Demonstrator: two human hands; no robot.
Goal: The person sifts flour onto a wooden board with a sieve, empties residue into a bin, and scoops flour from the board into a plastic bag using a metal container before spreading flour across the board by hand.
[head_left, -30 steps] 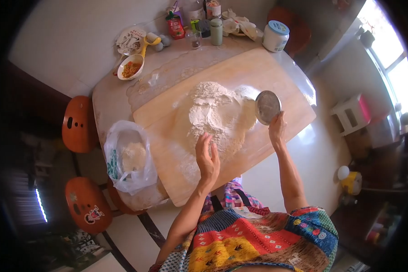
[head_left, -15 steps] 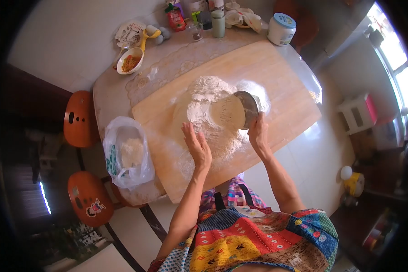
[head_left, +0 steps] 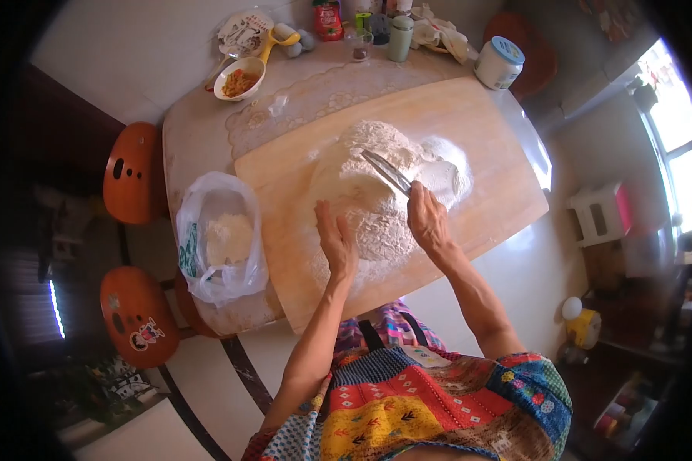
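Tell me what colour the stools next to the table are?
Orange. Both stools show best in the head view, at the table's left side.

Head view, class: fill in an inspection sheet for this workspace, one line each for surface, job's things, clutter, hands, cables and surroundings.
Surface: wooden board on a table, dusted with flour.
Job's things: flour heap; metal bowl tipped over it.
Clutter: plastic bag of flour, food dish, white jar, bottles.
Hands: right hand grips the bowl; left hand open on the flour.
Cables: nothing seen.
Surroundings: orange stools, window.
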